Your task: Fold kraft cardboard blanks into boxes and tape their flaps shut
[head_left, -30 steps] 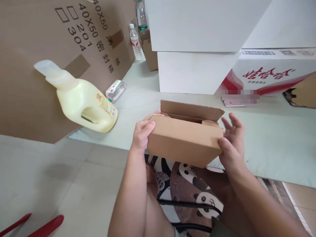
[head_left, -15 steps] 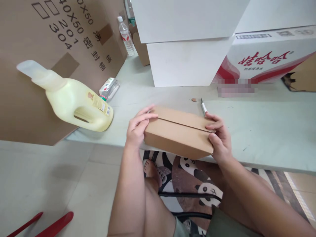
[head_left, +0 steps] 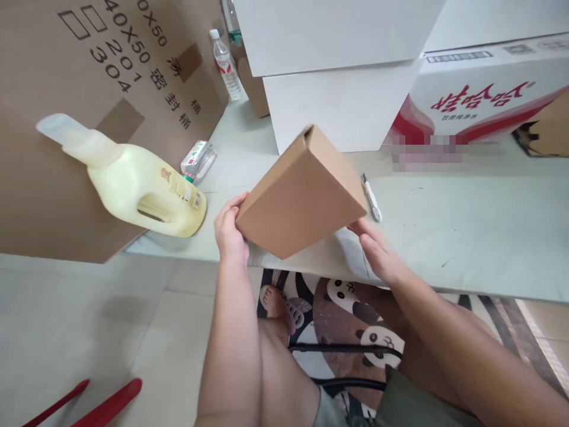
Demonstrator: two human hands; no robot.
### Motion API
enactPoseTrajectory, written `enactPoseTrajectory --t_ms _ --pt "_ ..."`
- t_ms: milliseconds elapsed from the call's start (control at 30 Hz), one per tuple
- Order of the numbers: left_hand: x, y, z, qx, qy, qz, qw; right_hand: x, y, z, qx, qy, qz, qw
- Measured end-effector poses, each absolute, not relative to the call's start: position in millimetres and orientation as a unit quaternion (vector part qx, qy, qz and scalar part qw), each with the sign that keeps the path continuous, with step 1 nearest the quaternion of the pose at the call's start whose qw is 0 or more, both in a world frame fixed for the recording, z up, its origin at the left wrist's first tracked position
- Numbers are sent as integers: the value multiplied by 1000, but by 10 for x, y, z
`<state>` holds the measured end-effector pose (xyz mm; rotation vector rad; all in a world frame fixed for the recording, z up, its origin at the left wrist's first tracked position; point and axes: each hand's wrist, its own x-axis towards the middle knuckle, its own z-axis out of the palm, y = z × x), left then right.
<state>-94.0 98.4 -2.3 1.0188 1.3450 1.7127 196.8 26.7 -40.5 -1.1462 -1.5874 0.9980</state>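
Pale desk (head_left: pixel 475 237) lies below the tilted box (head_left: pixel 296 204), left hand (head_left: pixel 231 234) gripping its left corner, right hand (head_left: pixel 377 246) at its lower right edge, grip unclear; box judged folded into shape, narrow gap at top corner, any closing left undeterminable.

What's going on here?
A person sitting at a table is handling a plain box with bare hands. The left hand has a grip on its left end, and the right hand is at its lower right edge; whether that one bears any weight is hard to tell. The box is tilted over the table's near side. A white tool lies just to its right, and a yellow jug is off to the left.
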Motion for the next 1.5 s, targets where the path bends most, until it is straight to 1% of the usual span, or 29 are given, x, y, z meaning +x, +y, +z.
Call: enactPoseTrajectory --t_ms 67,167,233,367,433,467,500,567,600,633,667,700,767,833,867,933,1033,1100,1133,1167,1233,1300,1367,1433,1500 --pt "-875 968 -78 420 539 617 391 1917 243 -350 -436 -664 411 447" --pt "-750 932 -134 417 526 541 508 1896 240 -297 -425 -681 383 457" --pt "-684 910 -141 405 515 488 577 1915 251 -286 -426 -680 355 481" --pt "-617 860 -84 410 493 382 665 1963 256 -259 -418 -659 327 534" --pt "-587 823 -33 427 481 298 706 1973 247 -222 -424 -639 307 564" --pt "-568 805 -6 438 481 231 723 1976 240 -199 -426 -630 296 578" --pt "-546 790 18 452 484 155 733 1978 234 -176 -424 -625 285 591" --pt "-503 780 51 493 490 12 719 1984 227 -133 -415 -625 277 601" --pt "-488 788 56 518 494 -32 698 1987 227 -118 -412 -630 280 596" --pt "-480 804 52 540 508 -43 670 1990 230 -107 -410 -637 285 587" --pt "-481 827 40 557 533 -15 637 1991 235 -101 -408 -646 290 577" --pt "-489 856 22 569 565 51 595 1988 241 -98 -404 -654 294 568" --pt "-519 917 -21 580 602 260 483 1970 255 -95 -392 -671 304 551" --pt "-542 961 -53 599 553 454 360 1936 266 -81 -375 -688 316 534" --pt "-544 972 -61 624 508 505 311 1917 272 -67 -366 -696 324 526" --pt "-521 970 -59 691 443 518 240 1894 292 -34 -345 -707 346 512" --pt "-449 935 -48 749 426 478 169 1967 372 -22 -351 -684 395 504" --pt "-412 917 -52 752 428 479 150 2104 464 -72 -438 -631 381 515" --pt "-402 912 -57 751 424 485 146 2189 517 -115 -507 -601 349 509" --pt "-397 910 -63 750 418 491 146 2276 570 -165 -582 -576 305 487" --pt "-398 911 -76 747 406 506 148 2426 663 -264 -699 -559 220 389" --pt "-402 913 -85 744 402 513 150 2516 724 -325 -742 -583 181 277" --pt "-400 913 -91 741 406 513 150 2541 749 -324 -749 -604 170 214" --pt "-394 910 -93 740 410 513 148 2522 741 -273 -755 -600 166 206" --pt "-387 907 -92 739 405 517 148 2487 705 -205 -758 -574 188 246"
